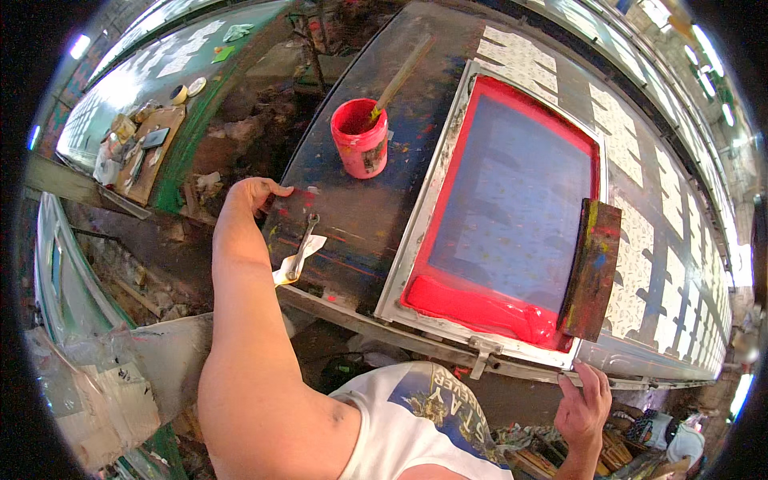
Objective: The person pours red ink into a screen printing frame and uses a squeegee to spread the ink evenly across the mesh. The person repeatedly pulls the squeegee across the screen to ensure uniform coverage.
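My left hand (261,192) rests at the dark table's (384,232) left edge, thumb out and fingers bent down. Beside my forearm lie a wrench (306,236) and a white scrap (312,247). A red bucket (360,152) holding a long paint-stained stick (404,72) stands farther back. The screen frame (394,286) has a blue mesh (504,200), red ink around its borders and a thick pool (472,312) along the near end. A stained squeegee (590,264) lies over its right side. My right hand (584,396) is below the frame's near right corner, fingers loosely bent and apart, holding nothing.
Pale patterned pieces (516,52) lie in rows on the table right of and behind the frame. A metal clamp (484,356) sits on the near rail. Another green-edged table (172,168) at the left carries a cluttered board (144,164). Sheets and debris (88,368) fill the lower left.
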Available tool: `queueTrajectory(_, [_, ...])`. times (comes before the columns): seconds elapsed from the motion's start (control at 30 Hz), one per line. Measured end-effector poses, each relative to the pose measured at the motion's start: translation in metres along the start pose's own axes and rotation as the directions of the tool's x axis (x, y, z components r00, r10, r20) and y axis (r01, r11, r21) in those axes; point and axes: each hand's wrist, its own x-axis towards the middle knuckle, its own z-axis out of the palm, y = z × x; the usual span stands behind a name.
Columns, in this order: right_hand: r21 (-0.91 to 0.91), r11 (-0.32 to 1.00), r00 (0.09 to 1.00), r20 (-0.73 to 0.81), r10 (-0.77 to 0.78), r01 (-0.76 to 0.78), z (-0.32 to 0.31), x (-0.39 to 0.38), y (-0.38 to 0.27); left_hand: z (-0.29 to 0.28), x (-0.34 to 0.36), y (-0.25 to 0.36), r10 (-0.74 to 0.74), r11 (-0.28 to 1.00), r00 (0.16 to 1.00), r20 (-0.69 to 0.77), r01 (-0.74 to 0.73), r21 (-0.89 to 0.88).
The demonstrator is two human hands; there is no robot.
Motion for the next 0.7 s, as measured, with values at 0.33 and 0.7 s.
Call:
queueTrajectory(0.33, [0.064,0.998,0.994,-0.111,0.014,-0.007,0.009,-0.006,-0.003,0.014,0.031,-0.063,0.334,0.853,0.93,-0.156,-0.368,-0.37])
queueTrajectory(0.7, [0.058,0.998,0.975,-0.215,0.047,-0.036,0.013,-0.046,0.101,0.086,-0.007,-0.051,0.478,0.868,-0.039,-0.877,-0.129,0.479])
